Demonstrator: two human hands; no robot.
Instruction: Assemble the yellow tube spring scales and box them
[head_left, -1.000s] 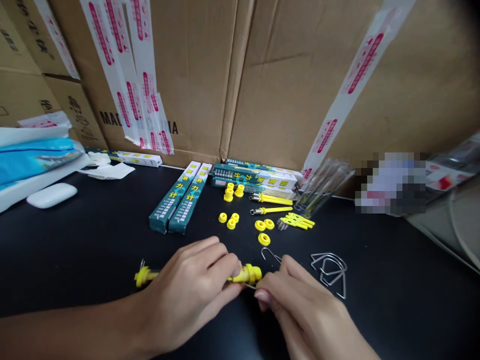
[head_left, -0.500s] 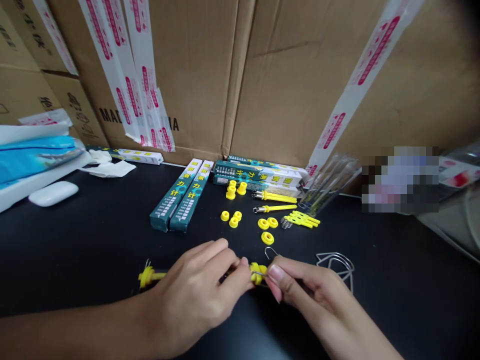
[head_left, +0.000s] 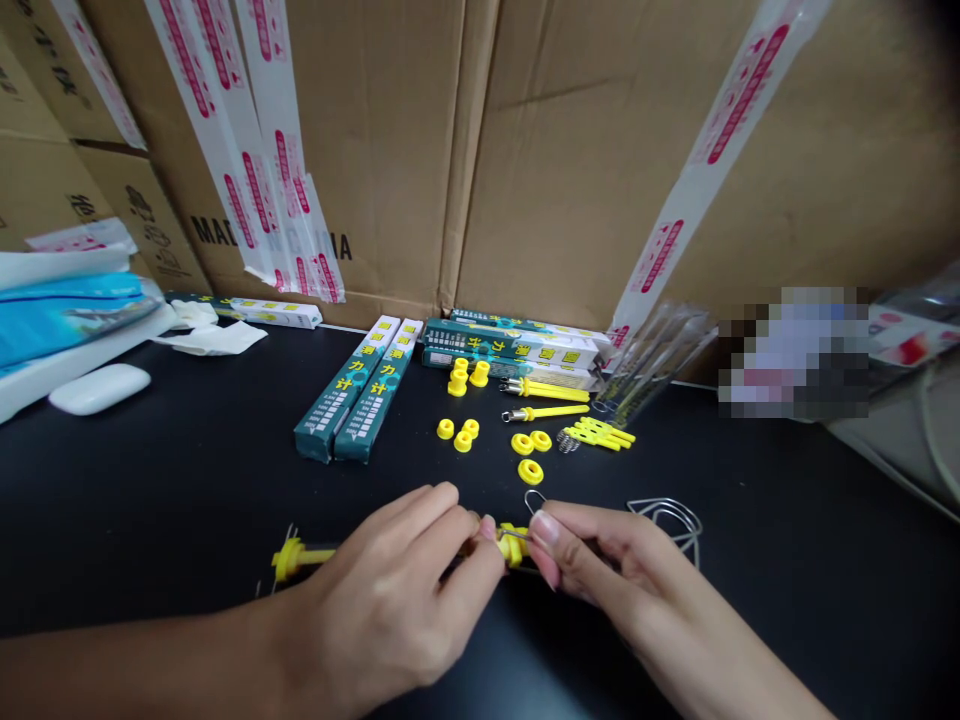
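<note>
My left hand (head_left: 412, 590) is wrapped over a tubular spring scale lying across the front of the table; its clear tube is mostly under my fingers. The yellow end cap (head_left: 286, 560) sticks out on the left, thin wire ends beside it. At the other end, a yellow fitting (head_left: 513, 545) shows between my hands. My right hand (head_left: 600, 560) pinches a bent metal wire hook (head_left: 534, 498), one wire end of which meets that fitting. Whether the wire has entered a hole there is too small to tell. More bent wire hooks (head_left: 675, 518) lie behind my right hand.
Beyond my hands lie yellow caps (head_left: 463, 440), yellow rings (head_left: 530, 471), yellow rods (head_left: 551, 412), flat yellow pieces (head_left: 600, 433), springs (head_left: 568, 440) and clear tubes (head_left: 652, 365). Green-and-white boxes (head_left: 352, 390) lie before a cardboard wall (head_left: 390, 150). A white case (head_left: 100, 388) is left.
The right hand's wire hook has tilted and its end has moved slightly left along the yellow fitting. The view has shifted a little. Both hands keep their hold.
</note>
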